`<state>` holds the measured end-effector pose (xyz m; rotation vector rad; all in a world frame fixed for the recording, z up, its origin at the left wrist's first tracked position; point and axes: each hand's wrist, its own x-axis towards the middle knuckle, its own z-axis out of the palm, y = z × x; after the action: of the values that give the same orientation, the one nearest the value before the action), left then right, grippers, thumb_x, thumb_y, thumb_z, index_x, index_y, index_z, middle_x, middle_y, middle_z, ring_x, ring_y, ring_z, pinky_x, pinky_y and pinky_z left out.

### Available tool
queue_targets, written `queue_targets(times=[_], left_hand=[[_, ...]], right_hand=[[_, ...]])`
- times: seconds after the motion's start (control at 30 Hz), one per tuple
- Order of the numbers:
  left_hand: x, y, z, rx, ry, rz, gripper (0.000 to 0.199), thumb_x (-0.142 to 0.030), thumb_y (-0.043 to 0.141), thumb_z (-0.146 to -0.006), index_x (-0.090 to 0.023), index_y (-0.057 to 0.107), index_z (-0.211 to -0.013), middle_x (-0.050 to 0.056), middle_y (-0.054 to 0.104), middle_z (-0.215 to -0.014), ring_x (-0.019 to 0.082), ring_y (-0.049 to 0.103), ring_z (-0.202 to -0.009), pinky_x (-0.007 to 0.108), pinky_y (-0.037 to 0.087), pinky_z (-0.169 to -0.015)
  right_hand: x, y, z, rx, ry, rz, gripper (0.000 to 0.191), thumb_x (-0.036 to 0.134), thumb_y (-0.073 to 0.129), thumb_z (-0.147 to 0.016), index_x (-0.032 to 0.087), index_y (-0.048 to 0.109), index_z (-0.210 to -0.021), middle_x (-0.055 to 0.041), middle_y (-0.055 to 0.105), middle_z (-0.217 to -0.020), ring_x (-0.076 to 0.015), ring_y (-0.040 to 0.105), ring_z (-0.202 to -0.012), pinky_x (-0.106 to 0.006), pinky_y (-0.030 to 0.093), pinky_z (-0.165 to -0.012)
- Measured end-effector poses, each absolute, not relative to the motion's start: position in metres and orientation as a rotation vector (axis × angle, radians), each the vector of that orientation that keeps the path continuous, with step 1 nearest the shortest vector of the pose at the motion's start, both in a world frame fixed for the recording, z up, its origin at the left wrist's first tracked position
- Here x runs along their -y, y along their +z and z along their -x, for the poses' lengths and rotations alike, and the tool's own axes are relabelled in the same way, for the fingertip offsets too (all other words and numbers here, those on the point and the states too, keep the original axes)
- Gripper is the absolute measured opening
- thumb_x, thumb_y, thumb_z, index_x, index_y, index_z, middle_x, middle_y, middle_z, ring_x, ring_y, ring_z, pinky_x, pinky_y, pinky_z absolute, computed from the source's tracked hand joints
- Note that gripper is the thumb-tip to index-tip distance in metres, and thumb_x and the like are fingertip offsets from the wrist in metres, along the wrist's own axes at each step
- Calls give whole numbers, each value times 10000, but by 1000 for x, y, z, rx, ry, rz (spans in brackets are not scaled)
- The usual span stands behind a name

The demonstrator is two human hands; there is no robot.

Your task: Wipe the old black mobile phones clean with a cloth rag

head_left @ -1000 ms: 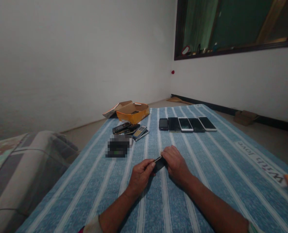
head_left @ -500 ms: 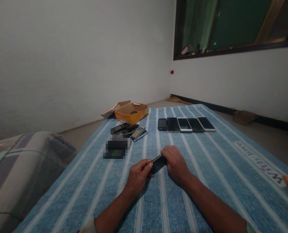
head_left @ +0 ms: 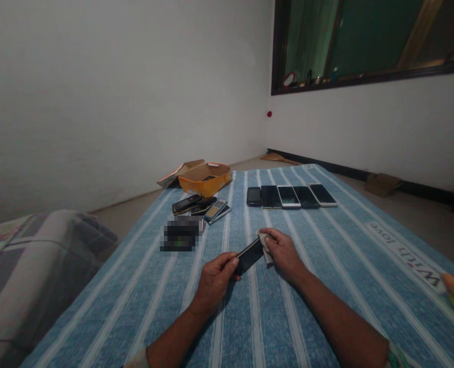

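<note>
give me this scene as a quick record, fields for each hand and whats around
left hand: a black phone gripped in the left hand
right hand: right hand holds a white cloth against the phone
surface: blue striped sheet
nearby: row of five smartphones, group of keypad phones, open orange cardboard box

Pretty sure this is a room in someone's home, not a shop or workshop: a blue striped bedsheet [head_left: 337, 245] is covering what's looking like a low bed, folded bedding [head_left: 39, 276] is sitting on the left, plain white walls [head_left: 135, 92] are meeting at the far corner, and a dark-framed window [head_left: 364, 41] is running along the right wall above a bare floor [head_left: 422, 225].
</note>
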<state>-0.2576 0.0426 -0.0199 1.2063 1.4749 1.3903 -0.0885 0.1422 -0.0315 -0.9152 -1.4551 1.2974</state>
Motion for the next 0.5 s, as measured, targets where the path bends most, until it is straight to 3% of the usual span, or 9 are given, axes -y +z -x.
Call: queue_targets(times=[0.23,0.5], left_hand=[[-43,-23,257,-1398,1415,-1106,352,-392,726,-730,-126,736,-959,69,727,-874,194,689,-676,322,558,-684],[-41,-16,255,-1447,1349,-1404,303,-384,633,-813,-161,765,-971,78,742,-906,252,668,-919,372,510,-884]], right_hand=[[-134,-17,86,1581,845,685,228,203,484,-836,195,700,-906,-45,683,-891,-187,641,-855,-351,522,-792],[-112,2,91,1880,285,433,333,64,370,-909,149,643,-1079,-110,628,-898,-217,585,-894,-350,510,-769]])
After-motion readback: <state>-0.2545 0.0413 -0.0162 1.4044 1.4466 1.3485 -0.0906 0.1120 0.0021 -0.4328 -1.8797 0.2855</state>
